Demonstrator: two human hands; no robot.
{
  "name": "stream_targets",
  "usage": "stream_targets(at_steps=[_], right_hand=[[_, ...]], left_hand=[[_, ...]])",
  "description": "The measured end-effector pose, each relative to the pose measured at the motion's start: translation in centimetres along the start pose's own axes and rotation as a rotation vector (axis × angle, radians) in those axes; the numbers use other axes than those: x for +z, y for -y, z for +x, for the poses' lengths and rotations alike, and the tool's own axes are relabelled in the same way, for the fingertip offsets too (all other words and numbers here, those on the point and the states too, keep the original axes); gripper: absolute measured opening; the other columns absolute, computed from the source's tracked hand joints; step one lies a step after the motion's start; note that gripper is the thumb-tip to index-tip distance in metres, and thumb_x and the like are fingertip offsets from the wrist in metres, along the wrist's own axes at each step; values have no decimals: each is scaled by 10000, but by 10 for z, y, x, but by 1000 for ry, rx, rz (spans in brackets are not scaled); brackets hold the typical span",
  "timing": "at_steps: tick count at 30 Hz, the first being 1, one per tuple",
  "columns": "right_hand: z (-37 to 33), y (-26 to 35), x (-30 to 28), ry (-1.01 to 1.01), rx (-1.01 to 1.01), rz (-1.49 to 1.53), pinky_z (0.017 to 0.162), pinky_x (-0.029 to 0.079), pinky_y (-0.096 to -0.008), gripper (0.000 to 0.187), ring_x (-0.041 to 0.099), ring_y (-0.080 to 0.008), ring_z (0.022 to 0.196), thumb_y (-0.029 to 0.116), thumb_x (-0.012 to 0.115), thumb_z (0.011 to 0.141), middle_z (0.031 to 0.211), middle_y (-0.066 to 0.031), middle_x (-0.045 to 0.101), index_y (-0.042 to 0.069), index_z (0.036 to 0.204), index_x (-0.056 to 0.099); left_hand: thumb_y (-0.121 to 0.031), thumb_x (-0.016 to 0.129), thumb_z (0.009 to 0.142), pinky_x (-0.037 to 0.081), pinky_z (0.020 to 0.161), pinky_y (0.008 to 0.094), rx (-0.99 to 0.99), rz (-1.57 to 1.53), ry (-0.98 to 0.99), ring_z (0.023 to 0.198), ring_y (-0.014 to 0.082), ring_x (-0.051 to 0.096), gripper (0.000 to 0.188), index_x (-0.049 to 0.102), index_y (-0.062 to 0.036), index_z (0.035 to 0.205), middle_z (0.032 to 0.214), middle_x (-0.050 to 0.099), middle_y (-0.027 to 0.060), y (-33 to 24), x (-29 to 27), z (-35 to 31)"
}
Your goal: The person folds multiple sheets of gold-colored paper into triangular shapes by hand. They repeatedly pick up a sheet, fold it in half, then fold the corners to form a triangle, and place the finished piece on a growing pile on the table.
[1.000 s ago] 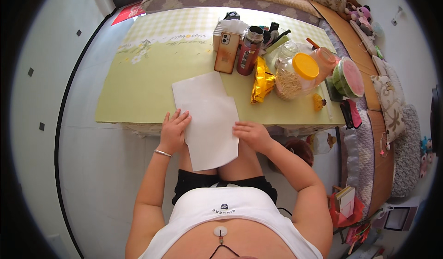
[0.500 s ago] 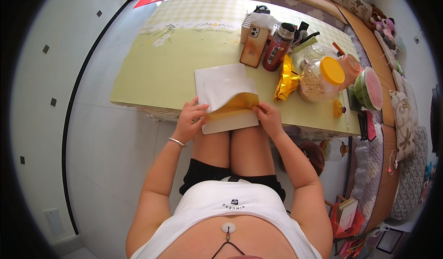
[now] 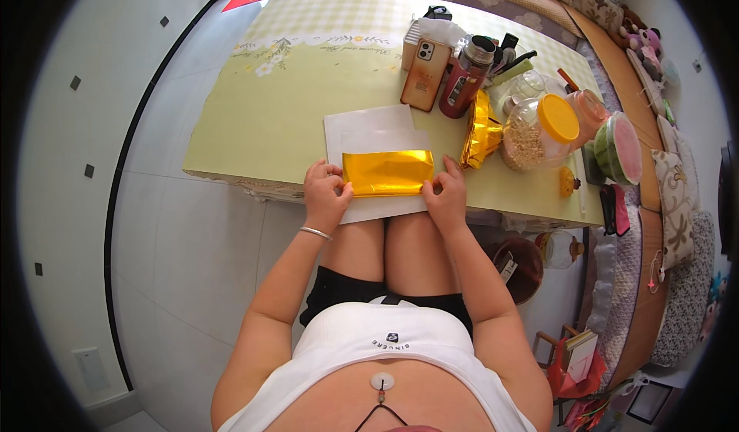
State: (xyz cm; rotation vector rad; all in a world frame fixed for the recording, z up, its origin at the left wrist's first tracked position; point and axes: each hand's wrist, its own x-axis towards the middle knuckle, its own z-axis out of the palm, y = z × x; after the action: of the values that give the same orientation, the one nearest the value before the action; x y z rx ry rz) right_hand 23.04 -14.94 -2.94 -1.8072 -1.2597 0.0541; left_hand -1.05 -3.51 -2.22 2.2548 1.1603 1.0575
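Observation:
A sheet of gold foil paper (image 3: 389,172) lies folded, its shiny side up as a wide band and its pale back (image 3: 381,141) showing beyond. Beneath it is a white sheet (image 3: 362,215) that overhangs the near table edge above my knees. My left hand (image 3: 326,193) pinches the near left corner of the fold between thumb and finger. At the near right corner, my right hand (image 3: 446,193) pinches the foil paper the same way, other fingers pointing away. A folded gold foil piece (image 3: 482,132) stands to the right of the sheets.
Behind the sheets, a phone (image 3: 426,74) leans upright beside a red thermos (image 3: 466,78). Farther right are a yellow-lidded jar (image 3: 535,132), a cut watermelon half (image 3: 617,149) and a yellow knob-like lid (image 3: 568,182). A brown bin (image 3: 523,274) stands under the table's right side.
The near edge of the foil paper, lifted and curling before, now lies folded over flat, gold side showing. Both hands have shifted to the near corners of the fold.

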Motion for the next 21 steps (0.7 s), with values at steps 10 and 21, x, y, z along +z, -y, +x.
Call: stream_targets(at_steps=[10, 21], right_hand=[[-1, 0, 4, -15, -21, -36, 1080, 397, -452, 188, 501, -447, 1270, 49, 672, 764, 1367, -306, 537, -13, 661, 528], [-9, 2, 6, -36, 90, 35, 1103, 381, -454, 251, 474, -442, 1298, 37, 682, 789, 1415, -297, 484, -14, 1011, 578]], left_hand=[[-71, 757, 670, 453, 976, 455, 18, 80, -25, 1125, 353, 560, 217, 564, -28, 581, 950, 630, 89, -2, 4, 2], [-86, 737, 726, 426, 1044, 481, 213, 296, -40, 1249, 365, 528, 304, 676, -88, 1024, 1157, 662, 114, -16, -6, 12]])
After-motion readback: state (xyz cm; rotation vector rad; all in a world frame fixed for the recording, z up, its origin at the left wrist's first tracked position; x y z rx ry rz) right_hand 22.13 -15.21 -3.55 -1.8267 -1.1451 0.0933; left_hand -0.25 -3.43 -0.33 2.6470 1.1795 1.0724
